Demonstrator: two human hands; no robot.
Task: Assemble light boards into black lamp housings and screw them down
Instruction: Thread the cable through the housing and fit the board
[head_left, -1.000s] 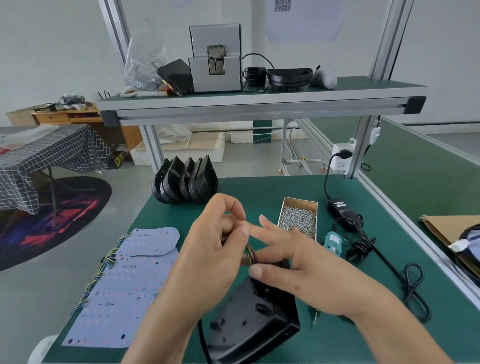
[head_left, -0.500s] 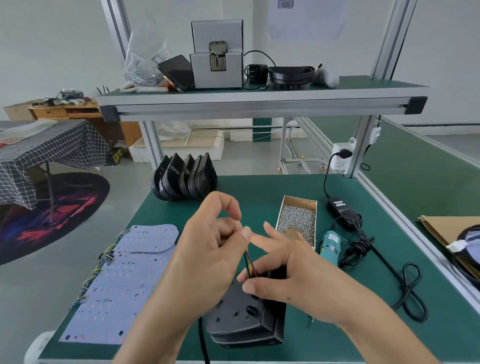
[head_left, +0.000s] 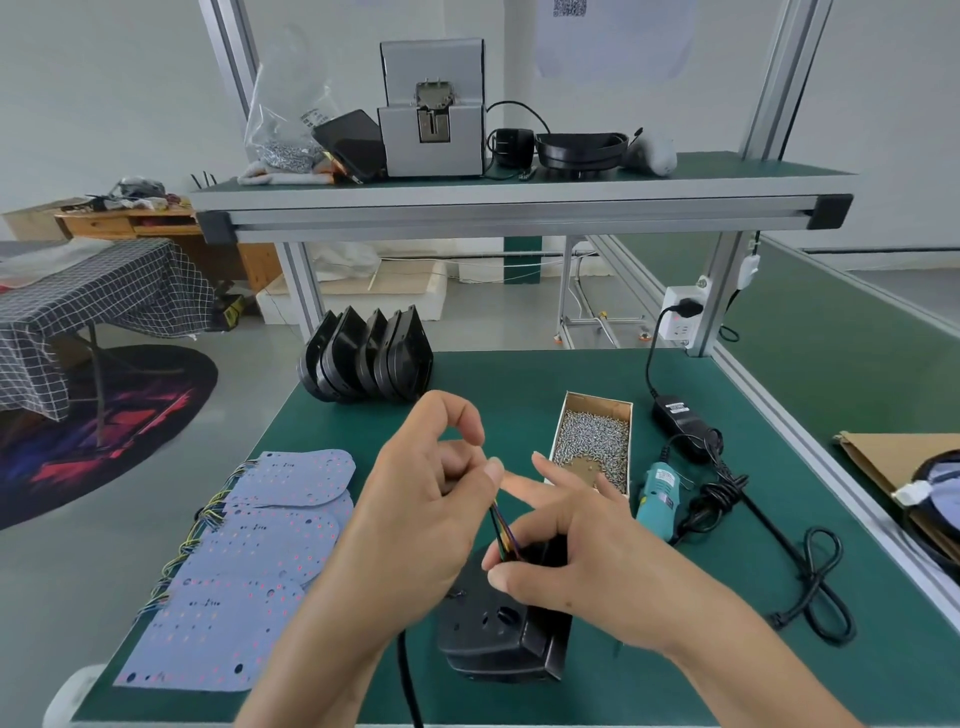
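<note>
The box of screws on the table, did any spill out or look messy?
No spill shows. The screws stay inside the box of screws, which sits upright on the green table. Only a bare cardboard patch shows at its near end, where the pile has thinned.

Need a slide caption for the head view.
Left hand pinches coloured wires above black lamp housing; right hand steadies it.

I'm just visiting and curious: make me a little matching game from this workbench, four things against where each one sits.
Things:
1. screw box
2. light boards
3. spare housings
4. teal screwdriver

Places:
A. near left of the mat, overlapping
B. standing in a row at the far edge
C. right of the screw box, beside black cables
D. middle of the mat, beyond the hands

Pairs: 1-D, 2-A, 3-B, 4-C
</note>
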